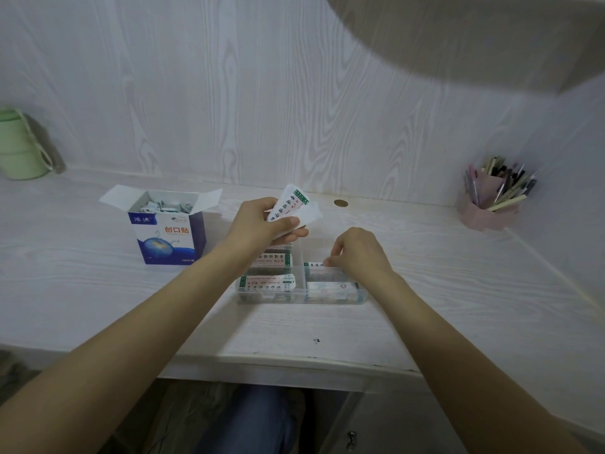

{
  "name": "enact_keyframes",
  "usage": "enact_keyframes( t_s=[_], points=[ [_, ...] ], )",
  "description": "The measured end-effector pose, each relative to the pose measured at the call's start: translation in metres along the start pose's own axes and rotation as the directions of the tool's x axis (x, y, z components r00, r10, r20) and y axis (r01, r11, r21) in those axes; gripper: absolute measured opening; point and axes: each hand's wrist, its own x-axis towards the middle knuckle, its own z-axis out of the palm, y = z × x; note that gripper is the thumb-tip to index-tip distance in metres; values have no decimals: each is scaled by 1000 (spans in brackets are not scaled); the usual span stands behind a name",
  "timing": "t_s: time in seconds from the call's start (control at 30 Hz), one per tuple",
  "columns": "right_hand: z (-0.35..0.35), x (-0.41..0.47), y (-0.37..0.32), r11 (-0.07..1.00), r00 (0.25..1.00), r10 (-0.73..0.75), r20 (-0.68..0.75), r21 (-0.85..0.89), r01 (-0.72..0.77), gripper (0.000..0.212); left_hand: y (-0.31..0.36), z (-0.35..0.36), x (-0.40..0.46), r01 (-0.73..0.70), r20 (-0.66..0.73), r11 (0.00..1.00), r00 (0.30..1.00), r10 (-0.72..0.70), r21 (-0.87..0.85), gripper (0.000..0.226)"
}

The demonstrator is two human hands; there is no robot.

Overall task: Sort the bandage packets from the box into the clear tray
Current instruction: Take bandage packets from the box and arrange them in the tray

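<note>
A blue and white bandage box (167, 235) stands open on the desk at the left, with several packets inside. The clear tray (301, 298) sits in the middle of the desk and holds several white packets with green ends in its compartments. My left hand (262, 224) grips a small stack of packets (291, 204) above the tray's far left part. My right hand (357, 253) pinches the end of a packet (316, 265) lying in the tray's right far compartment.
A green cup (19, 145) stands at the far left against the wall. A pink holder full of pens (491, 198) stands at the far right. A small brass disc (340, 203) lies on the desk behind the tray. The desk's front edge runs below my forearms.
</note>
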Motion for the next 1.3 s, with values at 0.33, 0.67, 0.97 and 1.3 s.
enact_keyframes(
  t_s=[0.33,0.67,0.97,1.3],
  points=[
    [-26,-17,-18,359,990,-101,94,932,-51,15,-1,4,-5,46,54,998,998,-44,-38,19],
    [-23,-15,-2,208,999,13,-48,977,44,11,-1,5,-2,57,41,996,998,-54,-71,18],
    [-18,-11,31,621,999,43,-23,784,-8,11,-4,-1,4,26,-113,998,993,-32,-57,19],
    [-2,-6,7,978,994,-108,-16,178,109,5,-6,4,4,17,-111,999,994,-23,-48,17]
  ],
)
